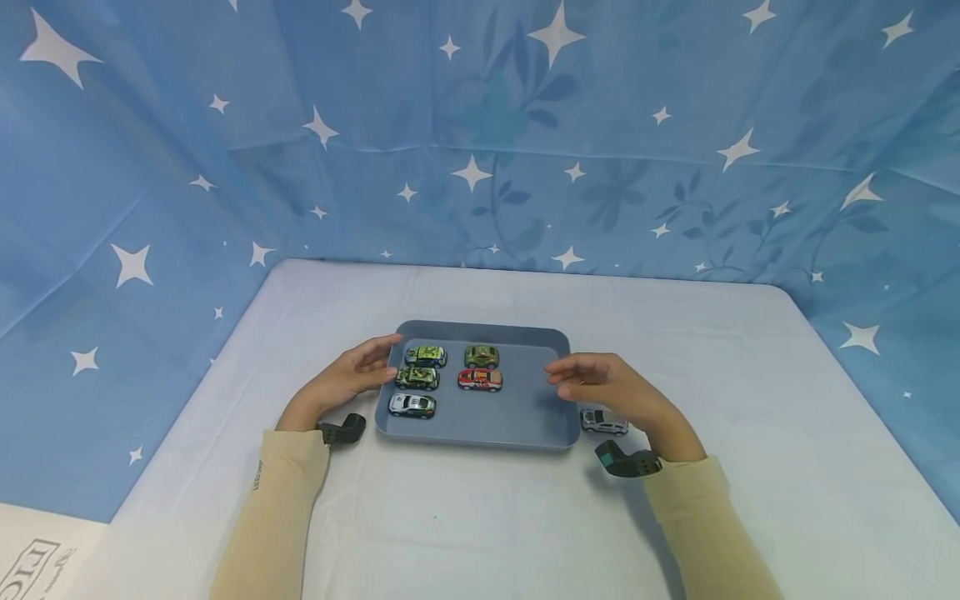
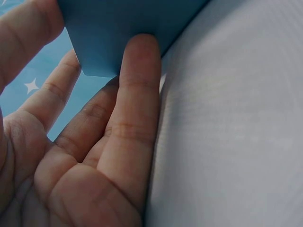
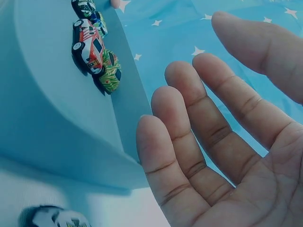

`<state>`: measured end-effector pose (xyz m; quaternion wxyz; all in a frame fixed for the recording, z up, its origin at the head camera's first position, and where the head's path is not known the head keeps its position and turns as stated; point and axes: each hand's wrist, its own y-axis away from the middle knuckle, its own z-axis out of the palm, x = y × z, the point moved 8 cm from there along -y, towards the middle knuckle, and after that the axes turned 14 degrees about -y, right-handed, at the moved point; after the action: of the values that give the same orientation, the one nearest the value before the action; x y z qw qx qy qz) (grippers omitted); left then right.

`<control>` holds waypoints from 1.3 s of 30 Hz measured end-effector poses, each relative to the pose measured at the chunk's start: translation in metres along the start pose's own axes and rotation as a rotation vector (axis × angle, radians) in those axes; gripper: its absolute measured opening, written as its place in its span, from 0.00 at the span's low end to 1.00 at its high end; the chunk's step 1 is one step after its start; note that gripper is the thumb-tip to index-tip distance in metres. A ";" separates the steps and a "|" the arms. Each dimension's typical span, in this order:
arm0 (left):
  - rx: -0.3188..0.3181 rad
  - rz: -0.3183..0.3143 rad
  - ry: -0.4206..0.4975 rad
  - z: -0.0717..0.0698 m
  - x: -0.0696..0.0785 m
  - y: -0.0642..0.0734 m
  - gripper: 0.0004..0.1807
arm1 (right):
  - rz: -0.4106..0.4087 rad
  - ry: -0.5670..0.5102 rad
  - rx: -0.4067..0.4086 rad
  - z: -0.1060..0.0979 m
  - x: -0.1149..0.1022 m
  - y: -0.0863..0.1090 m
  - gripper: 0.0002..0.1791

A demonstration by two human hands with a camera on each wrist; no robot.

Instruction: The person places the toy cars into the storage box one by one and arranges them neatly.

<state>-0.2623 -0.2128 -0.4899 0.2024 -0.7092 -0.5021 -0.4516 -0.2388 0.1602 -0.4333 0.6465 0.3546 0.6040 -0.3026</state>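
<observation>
A blue-grey tray [image 1: 517,417] lies on the table with several toy cars inside. My left hand [image 1: 348,379] is at its left side; the left wrist view shows extended fingers [image 2: 132,104] against the tray's outer wall [image 2: 104,33]. Over the right rim hovers my right hand [image 1: 615,392], fingers spread loosely, nothing between them. Along the tray's left side are a yellow-green car [image 1: 426,356], a camouflage car [image 1: 417,378] and a white car [image 1: 412,406]. Further right sit a green car [image 1: 482,357] and a red-and-white car [image 1: 480,380].
A silver toy car [image 1: 604,422] stands on the white-covered table [image 1: 465,508], just outside the tray's right edge and close below my right hand. A blue curtain [image 1: 420,108] with white stars hangs behind the table.
</observation>
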 end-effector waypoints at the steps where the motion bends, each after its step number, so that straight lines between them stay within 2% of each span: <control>1: 0.000 0.001 0.001 0.000 0.000 0.000 0.40 | -0.001 0.000 0.002 -0.001 0.000 0.001 0.28; 10: 0.001 -0.003 -0.001 0.001 0.001 0.000 0.40 | 0.005 0.000 0.031 -0.013 0.003 0.013 0.26; 27: 0.002 -0.005 -0.004 0.002 0.002 0.001 0.41 | -0.046 0.044 0.080 -0.032 0.001 0.027 0.24; 39: -0.002 -0.010 -0.012 0.000 0.003 0.001 0.40 | -0.030 0.039 0.072 -0.041 0.006 0.029 0.24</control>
<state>-0.2607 -0.2117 -0.4872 0.1964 -0.7096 -0.5066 -0.4486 -0.2375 0.2106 -0.4373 0.6167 0.3745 0.6103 -0.3269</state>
